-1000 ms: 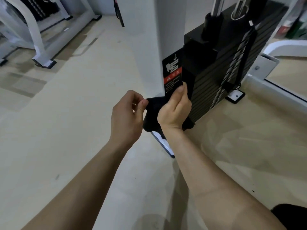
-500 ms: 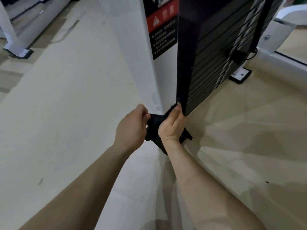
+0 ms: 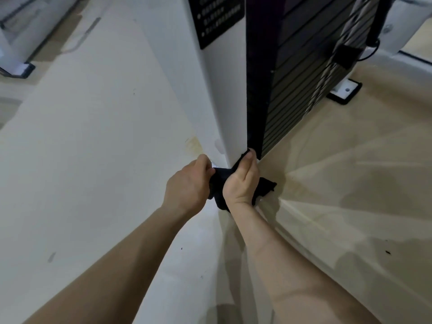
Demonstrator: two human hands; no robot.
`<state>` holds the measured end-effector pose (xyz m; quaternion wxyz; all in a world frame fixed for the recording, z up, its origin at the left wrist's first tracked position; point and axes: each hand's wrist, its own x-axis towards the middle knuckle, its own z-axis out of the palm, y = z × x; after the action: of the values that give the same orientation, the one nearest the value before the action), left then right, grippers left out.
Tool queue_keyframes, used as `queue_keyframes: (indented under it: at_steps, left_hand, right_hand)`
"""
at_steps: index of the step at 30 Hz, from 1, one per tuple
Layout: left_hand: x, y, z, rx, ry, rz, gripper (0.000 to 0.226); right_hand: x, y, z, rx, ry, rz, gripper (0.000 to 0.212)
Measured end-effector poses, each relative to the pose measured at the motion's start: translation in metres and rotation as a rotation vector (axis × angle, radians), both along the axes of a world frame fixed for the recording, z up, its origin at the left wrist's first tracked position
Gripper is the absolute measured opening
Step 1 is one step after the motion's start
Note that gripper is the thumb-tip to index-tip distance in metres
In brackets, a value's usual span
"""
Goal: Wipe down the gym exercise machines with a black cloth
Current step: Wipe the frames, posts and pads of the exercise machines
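my left hand (image 3: 187,183) and right hand (image 3: 240,183) both clench the black cloth (image 3: 265,187) at the foot of the white upright (image 3: 224,101) by the weight stack (image 3: 292,90); I'd pull it taut, scrub into the base corner

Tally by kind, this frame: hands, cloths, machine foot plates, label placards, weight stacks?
hands: 2, left hand and right hand, each with a grip on the cloth
black cloth: 1
foot plates: 2, left foot plate and right foot plate
label placard: 1
weight stack: 1
total: 7
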<state>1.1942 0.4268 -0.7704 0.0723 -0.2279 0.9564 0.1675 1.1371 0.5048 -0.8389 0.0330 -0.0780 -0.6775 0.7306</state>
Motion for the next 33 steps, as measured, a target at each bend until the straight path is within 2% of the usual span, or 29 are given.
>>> queue_keyframes:
  at_steps: [3, 5, 10, 13, 19, 24, 29, 33]
  left_hand:
    - [-0.004, -0.006, 0.025, 0.07, 0.103, 0.04, 0.015]
    - [-0.002, -0.008, 0.028, 0.082, 0.113, 0.047, 0.015]
    - [0.005, -0.004, 0.005, 0.022, -0.026, 0.062, 0.018]
    - [0.006, 0.0, -0.01, 0.011, -0.083, 0.07, 0.018]
    - [0.008, 0.004, -0.01, 0.053, -0.089, 0.097, 0.019]
    - [0.013, 0.004, 0.048, 0.134, 0.039, 0.085, 0.015]
    - [0.028, -0.005, 0.152, 0.292, 0.202, 0.125, 0.013]
    - [0.037, -0.004, 0.252, 0.368, 0.228, 0.14, 0.015]
  right_hand:
    - [0.0, 0.0, 0.027, -0.045, 0.046, 0.016, 0.049]
    - [0.001, 0.004, 0.025, 0.013, 0.062, 0.048, 0.054]
    - [0.004, 0.008, -0.008, 0.168, 0.022, 0.075, 0.058]
    - [0.007, 0.014, -0.025, 0.225, 0.002, 0.11, 0.053]
    - [0.006, 0.021, -0.018, 0.195, -0.079, 0.182, 0.052]
    - [0.011, 0.017, 0.064, 0.131, -0.026, 0.107, 0.04]
    - [0.011, 0.009, 0.176, 0.106, -0.014, 0.068, 0.053]
    - [0.01, 0.018, 0.268, 0.192, 0.025, 0.045, 0.034]
